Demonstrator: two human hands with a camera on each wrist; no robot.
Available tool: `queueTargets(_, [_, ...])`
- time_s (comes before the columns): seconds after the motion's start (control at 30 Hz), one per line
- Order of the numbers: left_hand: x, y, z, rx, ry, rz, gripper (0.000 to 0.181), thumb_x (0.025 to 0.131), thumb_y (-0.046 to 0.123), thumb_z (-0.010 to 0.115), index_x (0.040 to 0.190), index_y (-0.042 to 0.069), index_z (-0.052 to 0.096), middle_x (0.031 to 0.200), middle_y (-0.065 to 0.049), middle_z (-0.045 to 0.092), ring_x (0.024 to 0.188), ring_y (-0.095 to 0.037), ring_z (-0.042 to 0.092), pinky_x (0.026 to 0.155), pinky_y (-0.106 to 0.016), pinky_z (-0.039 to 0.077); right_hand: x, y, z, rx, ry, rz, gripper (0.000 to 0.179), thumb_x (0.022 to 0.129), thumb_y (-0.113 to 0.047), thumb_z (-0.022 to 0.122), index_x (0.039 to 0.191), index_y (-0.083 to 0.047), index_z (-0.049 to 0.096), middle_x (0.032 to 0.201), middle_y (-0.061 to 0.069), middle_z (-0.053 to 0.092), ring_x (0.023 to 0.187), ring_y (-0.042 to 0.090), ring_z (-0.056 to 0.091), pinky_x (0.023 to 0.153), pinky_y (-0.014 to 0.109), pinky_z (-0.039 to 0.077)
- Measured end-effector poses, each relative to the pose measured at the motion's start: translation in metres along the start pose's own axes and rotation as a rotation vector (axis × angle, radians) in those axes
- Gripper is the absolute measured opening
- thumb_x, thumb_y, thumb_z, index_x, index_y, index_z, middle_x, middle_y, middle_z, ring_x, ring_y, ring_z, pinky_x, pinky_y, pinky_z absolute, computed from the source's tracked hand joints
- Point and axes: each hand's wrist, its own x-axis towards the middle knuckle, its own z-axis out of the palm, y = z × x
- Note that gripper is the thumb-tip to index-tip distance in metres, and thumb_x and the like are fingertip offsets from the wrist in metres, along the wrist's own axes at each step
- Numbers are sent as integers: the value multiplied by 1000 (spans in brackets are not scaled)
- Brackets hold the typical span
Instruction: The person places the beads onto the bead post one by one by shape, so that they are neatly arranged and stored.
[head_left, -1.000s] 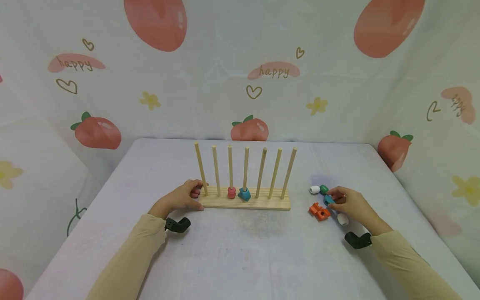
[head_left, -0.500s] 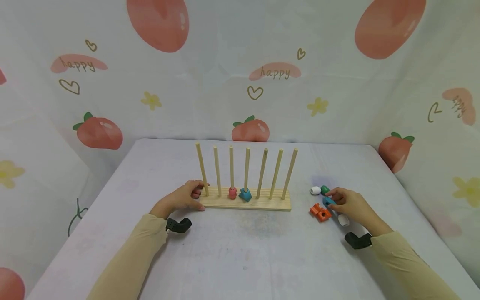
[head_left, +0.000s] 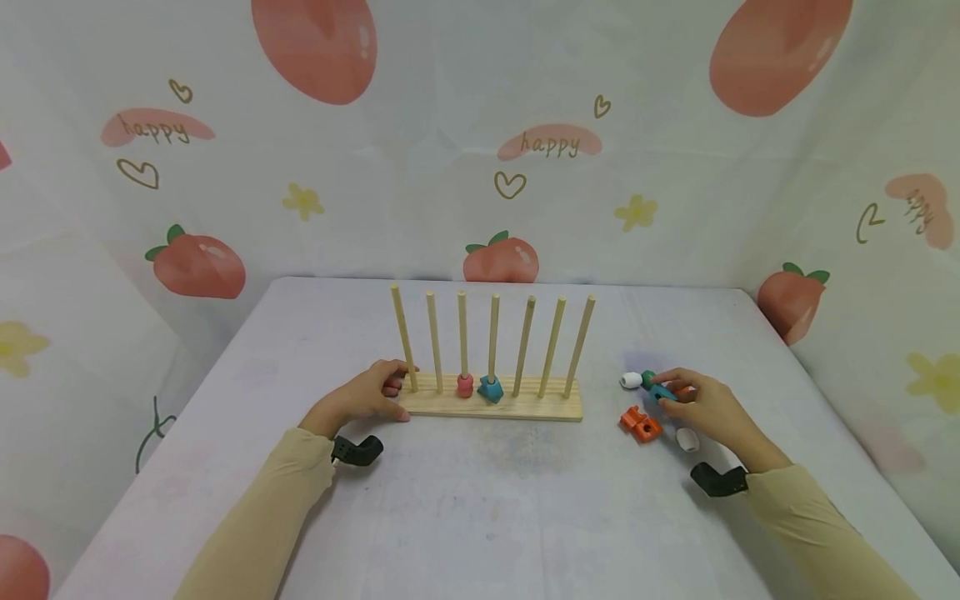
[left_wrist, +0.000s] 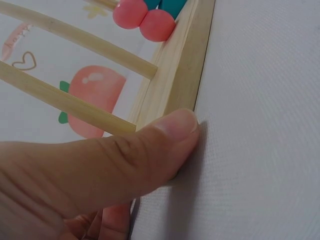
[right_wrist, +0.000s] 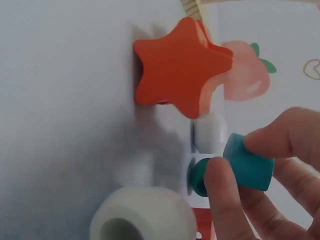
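The left end of a wooden rack [head_left: 525, 407], standing between the desk's [head_left: 450, 508] left and right edges, is gripped by the left hand [head_left: 360, 393], with the thumb laid along the side facing the desk's near edge. Toward the desk's right edge, a blue cylinder [head_left: 662, 394] is pinched between thumb and fingers of the right hand [head_left: 708, 410]. Nearby, an orange star [right_wrist: 182, 67], a green bead [head_left: 648, 379] and two white beads [head_left: 687, 440] are seen. A pink bead [head_left: 465, 386] and an angular blue bead [head_left: 491, 389] are threaded on the rack's middle pegs.

Peach-print cloth [head_left: 420, 192] screens off this table [head_left: 420, 517], booth-like.
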Motion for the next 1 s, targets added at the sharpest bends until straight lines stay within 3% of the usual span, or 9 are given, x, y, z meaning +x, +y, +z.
queueTargets(0.27, [0, 1, 0, 11, 0, -18, 79, 71, 3, 84, 138, -4, 43, 127, -21, 38, 109, -28, 42, 97, -41, 39, -3, -7, -2, 83, -20, -39, 35, 90, -20, 66, 121, -6, 60, 120, 23, 61, 104, 36, 62, 74, 35, 53])
queueTargets(0.7, [-2, 2, 0, 9, 0, -22, 79, 71, 2, 83, 138, -4, 43, 128, -22, 38, 110, -29, 42, 97, -41, 39, -5, -21, -1, 106, -32, -87, 41, 84, -20, 75, 118, -5, 58, 118, 24, 60, 103, 37, 62, 80, 45, 53])
queueTargets(1.0, [-1, 0, 0, 6, 1, -14, 79, 71, 4, 84, 138, -3, 43, 128, -22, 38, 111, -29, 42, 98, -42, 39, -4, -31, 1, 133, -16, -145, 43, 82, -19, 77, 118, -2, 59, 109, 17, 63, 91, 21, 63, 71, 23, 52])
